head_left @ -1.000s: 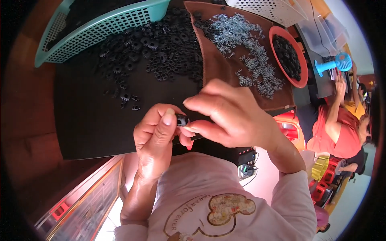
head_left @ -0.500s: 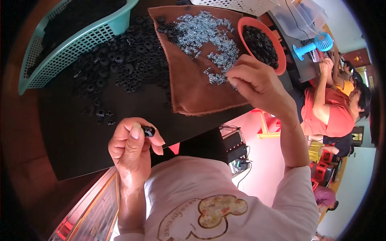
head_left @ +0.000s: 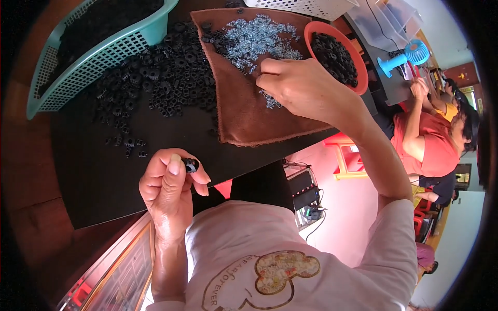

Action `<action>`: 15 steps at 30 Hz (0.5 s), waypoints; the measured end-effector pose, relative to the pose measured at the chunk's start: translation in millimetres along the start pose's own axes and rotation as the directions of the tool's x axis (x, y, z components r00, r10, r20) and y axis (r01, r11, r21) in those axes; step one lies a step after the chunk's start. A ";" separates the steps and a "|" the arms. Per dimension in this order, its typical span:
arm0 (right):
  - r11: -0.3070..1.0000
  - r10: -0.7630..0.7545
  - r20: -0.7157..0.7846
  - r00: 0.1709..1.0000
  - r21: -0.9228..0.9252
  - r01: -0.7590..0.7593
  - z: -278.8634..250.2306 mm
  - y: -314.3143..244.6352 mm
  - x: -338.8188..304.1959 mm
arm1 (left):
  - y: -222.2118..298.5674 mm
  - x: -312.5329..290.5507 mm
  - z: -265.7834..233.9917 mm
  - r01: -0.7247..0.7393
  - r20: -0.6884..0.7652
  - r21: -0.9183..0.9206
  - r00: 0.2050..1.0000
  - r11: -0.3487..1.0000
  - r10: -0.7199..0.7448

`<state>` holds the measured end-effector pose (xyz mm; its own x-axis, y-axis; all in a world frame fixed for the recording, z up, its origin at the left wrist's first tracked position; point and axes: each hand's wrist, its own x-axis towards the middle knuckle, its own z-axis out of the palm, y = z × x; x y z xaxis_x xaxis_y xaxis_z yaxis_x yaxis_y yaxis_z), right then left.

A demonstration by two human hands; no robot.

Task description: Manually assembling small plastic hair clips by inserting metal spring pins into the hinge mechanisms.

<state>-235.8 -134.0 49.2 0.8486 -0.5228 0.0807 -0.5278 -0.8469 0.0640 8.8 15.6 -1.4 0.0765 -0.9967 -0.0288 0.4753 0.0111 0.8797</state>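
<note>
Near the table's front edge, my left hand (head_left: 168,194) is closed, pinching a small black plastic piece (head_left: 191,165) between thumb and fingers. My right hand (head_left: 308,90) reaches over the brown cloth (head_left: 241,122) with thumb and fingertips pressed together. Whatever may be between those fingertips is hidden. A spread of small silvery metal springs (head_left: 254,39) lies on the cloth, partly covered by that hand. Left of the cloth is a heap of small black plastic parts (head_left: 176,75).
A green basket (head_left: 106,61) of black parts sits far left on the dark table (head_left: 98,192). An orange-red bowl (head_left: 363,78) holds more black pieces, close to my right forearm. Behind stand a white perforated basket (head_left: 311,7) and a blue fan (head_left: 416,53). Other people sit at right.
My right hand has moved left across the cloth, from the springs' right edge to over their lower part. My left hand keeps its hold on the black piece, almost unmoved.
</note>
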 end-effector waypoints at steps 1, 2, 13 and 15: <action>1.000 -0.002 0.001 1.000 0.001 0.002 -0.3 -0.9 1.8 | -0.2 0.2 -0.4 -0.001 -0.002 0.000 1.000 1.000 0.001; 1.000 0.010 0.024 1.000 -0.021 -0.009 -1.5 -2.0 3.6 | -0.4 0.6 -0.9 -0.003 -0.003 0.000 1.000 1.000 0.003; 0.838 0.208 -0.156 0.966 0.537 -0.094 3.2 -11.7 1.2 | -0.7 5.7 -2.5 0.018 0.008 -0.051 1.000 0.999 -0.018; 0.810 0.137 -0.154 0.979 0.586 -0.021 -3.1 -25.1 11.6 | -0.8 4.7 -3.7 0.015 0.002 -0.050 1.000 0.999 -0.015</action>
<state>-212.8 -118.5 51.6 0.7528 -0.6126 0.2409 -0.4249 -0.7317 -0.5330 12.0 11.2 -4.0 0.0681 -0.9968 -0.0408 0.5197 0.0005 0.8544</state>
